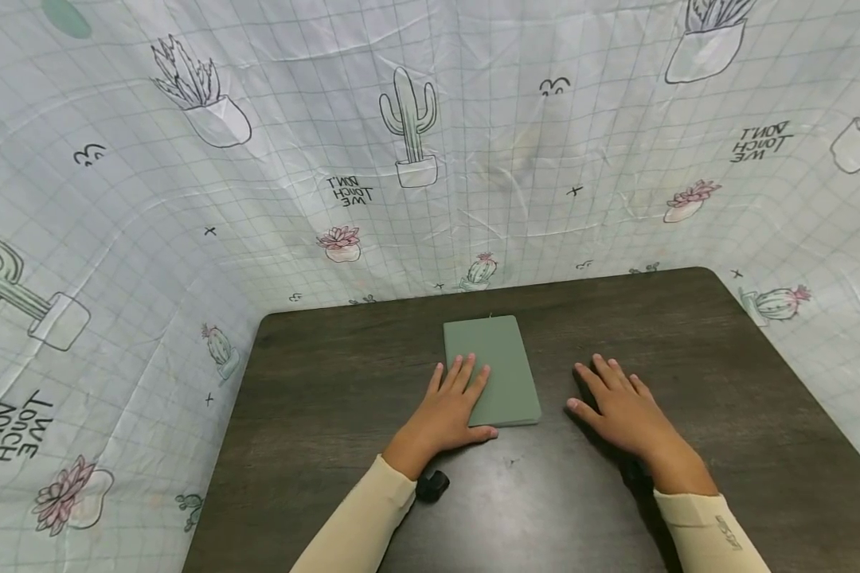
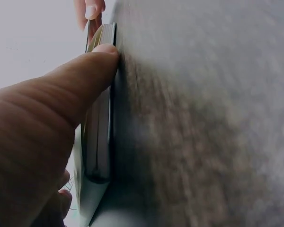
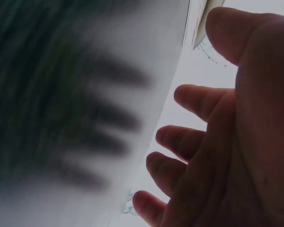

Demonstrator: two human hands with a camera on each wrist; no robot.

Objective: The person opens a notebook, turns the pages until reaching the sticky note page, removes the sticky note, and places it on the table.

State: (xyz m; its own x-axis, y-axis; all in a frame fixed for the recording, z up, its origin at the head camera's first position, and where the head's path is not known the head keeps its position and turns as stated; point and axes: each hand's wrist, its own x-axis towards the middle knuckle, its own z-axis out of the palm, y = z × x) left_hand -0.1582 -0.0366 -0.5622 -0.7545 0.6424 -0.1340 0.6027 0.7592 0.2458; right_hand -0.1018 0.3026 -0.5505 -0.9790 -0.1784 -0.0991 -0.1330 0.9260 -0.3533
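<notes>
A closed green notebook (image 1: 505,382) lies flat on the dark wooden table. My left hand (image 1: 444,418) rests on its left part with the fingers spread and straight over the cover. Along the near side, the left thumb (image 2: 85,71) lies across the edge of the pages (image 2: 98,146) in the left wrist view. To the right of the notebook, my right hand (image 1: 627,414) hovers palm down over the tabletop, fingers relaxed and apart, holding nothing. Its fingers (image 3: 180,142) cast shadows on the table in the right wrist view.
The dark table (image 1: 315,398) has rounded far corners. A white curtain (image 1: 272,199) with cactus drawings hangs round its back and sides. A small black device (image 1: 432,486) sits at the left wrist, partly under the sleeve.
</notes>
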